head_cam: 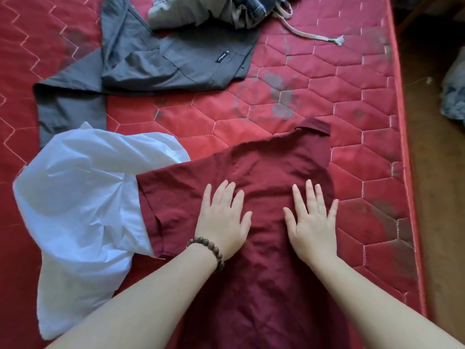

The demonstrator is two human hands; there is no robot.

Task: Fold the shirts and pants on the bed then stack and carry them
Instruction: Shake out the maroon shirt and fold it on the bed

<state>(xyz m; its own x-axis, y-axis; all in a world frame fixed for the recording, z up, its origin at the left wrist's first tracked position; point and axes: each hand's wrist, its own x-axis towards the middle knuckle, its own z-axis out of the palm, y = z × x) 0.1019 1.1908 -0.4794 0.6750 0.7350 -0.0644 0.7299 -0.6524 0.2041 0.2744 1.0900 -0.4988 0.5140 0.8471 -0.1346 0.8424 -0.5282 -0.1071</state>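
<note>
head view: i see only this one camera, looking down over my forearms at the bed (352, 102), a red quilted mattress.
landmark: the maroon shirt (264, 172) — everything below is placed relative to it.
maroon shirt: spread flat on the mattress, collar pointing away from me, one short sleeve sticking out on the left side.
left hand (222, 220): fingers straight and spread, palm pressing flat on the shirt's left half; it grasps nothing. a bead bracelet (212, 250) sits on that wrist.
right hand (312, 225): likewise flat and spread on the shirt's right half, holding nothing.
white shirt (83, 197): crumpled just left of the maroon shirt, tucked under its sleeve.
grey shirt (156, 61): unfolded, beyond the maroon shirt and to the left.
pants (201, 11): bunched in a heap well beyond the maroon shirt, with a drawstring (302, 31) trailing out to the right.
stage, my guess: smoothing before the first fold; nothing is stacked yet.
risk: creases under my palms could get folded in if i don't press them outward — and lifting the left sleeve may drag the white shirt along, since the two overlap.
</note>
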